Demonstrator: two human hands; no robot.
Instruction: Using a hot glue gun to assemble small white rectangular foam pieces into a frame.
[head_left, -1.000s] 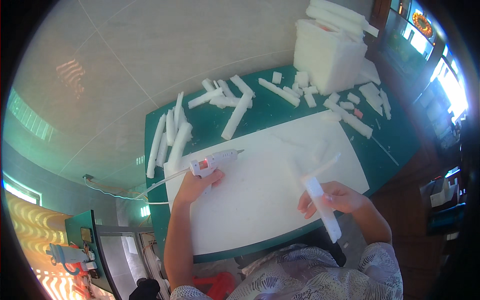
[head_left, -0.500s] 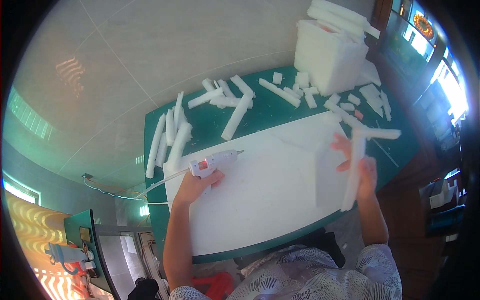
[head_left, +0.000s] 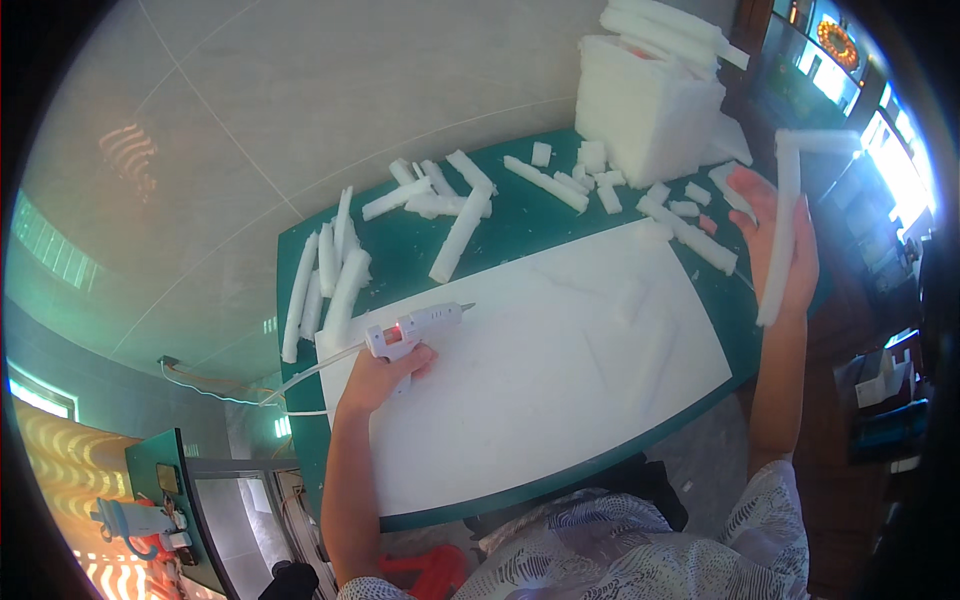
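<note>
Head view: your left hand grips a glue gun left of centre; your right hand holds L-shaped foam, upper right.

Green table, 1 white board, foam strips

A white glue gun, nozzle pointing right, has its handle inside the left fingers, while an L-shaped white foam piece extends above the right fingers.
</note>
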